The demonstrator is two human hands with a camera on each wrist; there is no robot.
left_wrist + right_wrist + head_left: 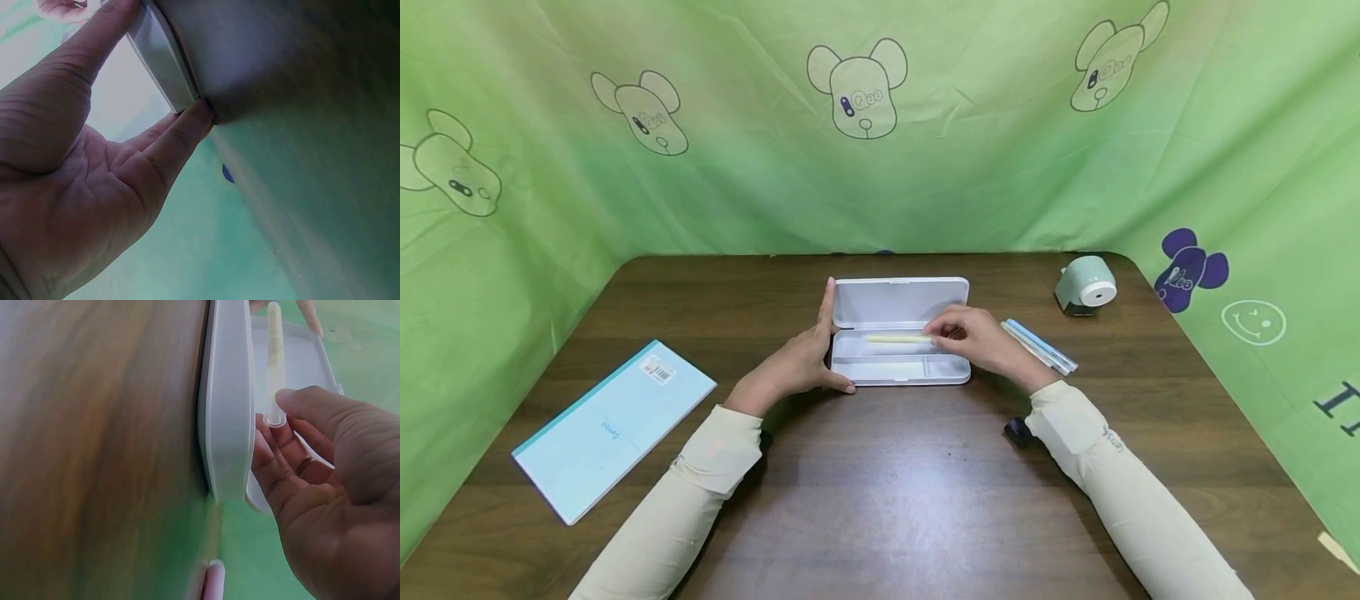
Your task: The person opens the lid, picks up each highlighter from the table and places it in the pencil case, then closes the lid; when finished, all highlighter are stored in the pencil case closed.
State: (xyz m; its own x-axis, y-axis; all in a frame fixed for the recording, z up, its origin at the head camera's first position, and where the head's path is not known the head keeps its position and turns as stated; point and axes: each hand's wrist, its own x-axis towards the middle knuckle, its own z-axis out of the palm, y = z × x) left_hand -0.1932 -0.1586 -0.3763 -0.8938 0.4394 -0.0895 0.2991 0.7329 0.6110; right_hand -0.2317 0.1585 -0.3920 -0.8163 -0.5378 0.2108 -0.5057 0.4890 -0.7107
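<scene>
Long cream sleeves (1138,508) bear small lettering (1113,439) on the right.

The case (901,302) is showing smooth plastic, the pen (275,356) translucent plastic; the surface (880,492) is gleaming like grained wood, the notebook (613,425) is looking papery, the curtain (737,200) is showing creased cloth.

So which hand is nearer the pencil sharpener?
Right. The right hand is over the open case, left of the sharpener; the left hand is farther off, at the case's left end.
</scene>
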